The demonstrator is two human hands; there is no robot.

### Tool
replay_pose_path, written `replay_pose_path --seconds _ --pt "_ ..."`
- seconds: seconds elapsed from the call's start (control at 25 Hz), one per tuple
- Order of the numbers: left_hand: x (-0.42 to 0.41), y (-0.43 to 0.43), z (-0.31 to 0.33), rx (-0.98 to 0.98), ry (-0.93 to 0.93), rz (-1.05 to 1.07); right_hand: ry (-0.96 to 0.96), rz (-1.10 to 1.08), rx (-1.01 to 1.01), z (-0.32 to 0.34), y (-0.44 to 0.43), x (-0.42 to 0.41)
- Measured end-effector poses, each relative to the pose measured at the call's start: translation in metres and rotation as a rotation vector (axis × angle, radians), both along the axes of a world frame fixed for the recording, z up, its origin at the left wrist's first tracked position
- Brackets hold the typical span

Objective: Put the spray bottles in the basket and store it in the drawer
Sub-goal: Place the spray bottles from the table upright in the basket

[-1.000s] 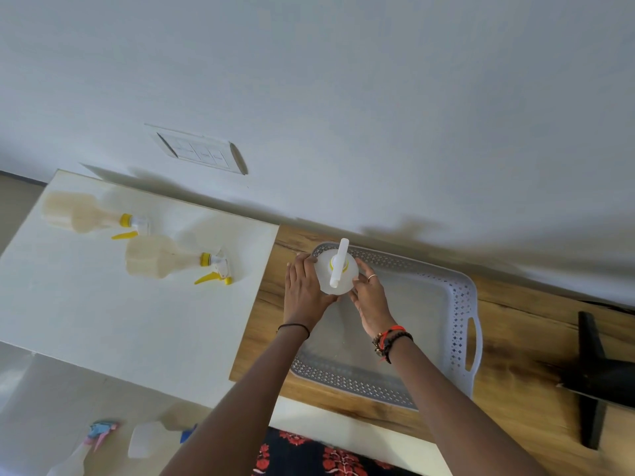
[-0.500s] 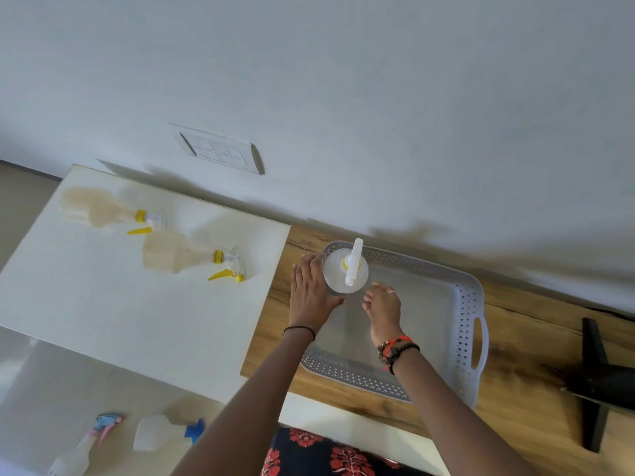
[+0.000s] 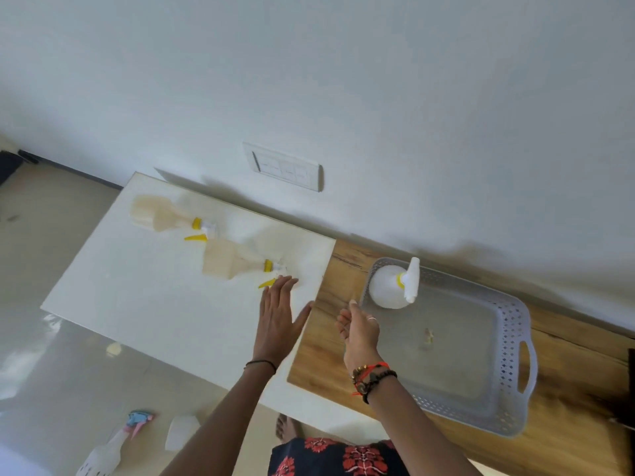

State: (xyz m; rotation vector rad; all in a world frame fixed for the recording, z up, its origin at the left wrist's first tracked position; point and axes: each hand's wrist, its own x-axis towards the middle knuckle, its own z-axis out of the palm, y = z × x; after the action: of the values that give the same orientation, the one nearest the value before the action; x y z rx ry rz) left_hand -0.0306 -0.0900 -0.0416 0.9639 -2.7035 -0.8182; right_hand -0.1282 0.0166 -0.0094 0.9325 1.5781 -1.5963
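A white spray bottle (image 3: 391, 286) with a yellow collar stands upright in the far left corner of the grey perforated basket (image 3: 512, 338). Two pale bottles with yellow triggers lie on the white tabletop: the near bottle (image 3: 230, 261) and the far bottle (image 3: 158, 213). My left hand (image 3: 276, 321) is open, fingers spread, its fingertips just beside the near bottle's yellow trigger. My right hand (image 3: 359, 329) hangs loosely open over the wooden surface, left of the basket, holding nothing.
The basket rests on a wooden top (image 3: 567, 407) against the wall. On the floor lie a bottle with a pink and blue head (image 3: 113, 444) and another white bottle (image 3: 180, 431). A switch plate (image 3: 285, 166) sits on the wall. A dark object (image 3: 630, 379) is at the right edge.
Both hands have let go of the white bottle, which stays standing in the basket. My left hand moved left to the near lying bottle; my right hand drew back out of the basket.
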Motion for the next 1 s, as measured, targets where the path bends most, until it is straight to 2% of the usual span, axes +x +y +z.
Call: replay_pose_path --seconds 0.24,0.44,0.56,0.64,0.76,1.0 --pt "0.032 -0.122 -0.004 -0.224 -0.185 -0.108 -0.194 0.215 -0.191 -0.013 -0.097 0.029" --pt "0.017 -0.197 -0.003 -0.249 -0.471 -0.318 -0.244 0.276 -0.228 -0.038 -0.166 0.042" --pt "0.007 -0.213 -0.011 -0.232 -0.652 -0.398 -0.238 0.323 -0.219 -0.053 -0.192 0.048" --pt "0.002 -0.212 -0.017 -0.249 -0.706 -0.416 -0.224 0.373 -0.217 -0.058 -0.203 0.053" --pt "0.003 -0.210 -0.024 -0.260 -0.646 -0.359 -0.220 0.400 -0.214 -0.064 -0.208 0.059" --pt "0.031 -0.200 -0.023 0.079 -0.389 -0.191 -0.198 0.381 -0.255 -0.055 -0.194 0.066"
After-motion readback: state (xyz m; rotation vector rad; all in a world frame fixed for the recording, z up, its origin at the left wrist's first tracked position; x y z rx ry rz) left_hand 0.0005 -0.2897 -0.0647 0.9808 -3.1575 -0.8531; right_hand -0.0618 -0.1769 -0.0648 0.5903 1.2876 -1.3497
